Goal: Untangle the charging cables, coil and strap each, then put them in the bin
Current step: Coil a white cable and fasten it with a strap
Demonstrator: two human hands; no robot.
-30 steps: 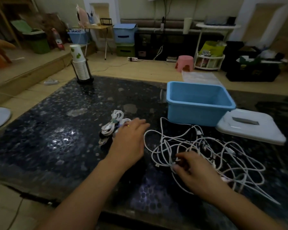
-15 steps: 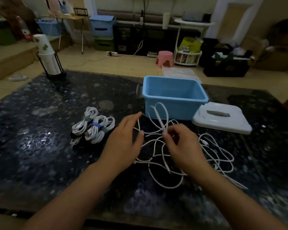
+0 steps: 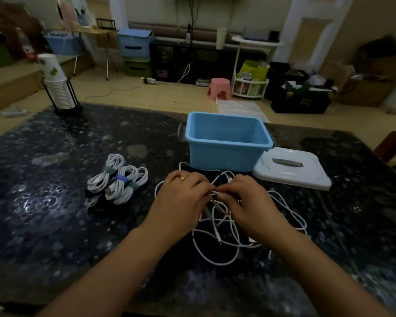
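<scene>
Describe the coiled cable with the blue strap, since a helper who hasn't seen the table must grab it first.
Start at the light blue bin on the dark speckled table; to its left lie three strapped white coils. The coiled cable with the blue strap is the middle one. Its neighbours, the far-left coil and the right coil, wear grey-green straps.

Both hands, left hand point(image 3: 181, 197) and right hand point(image 3: 249, 202), pinch the tangled white cables point(image 3: 224, 227) before the blue bin point(image 3: 226, 154)
</scene>
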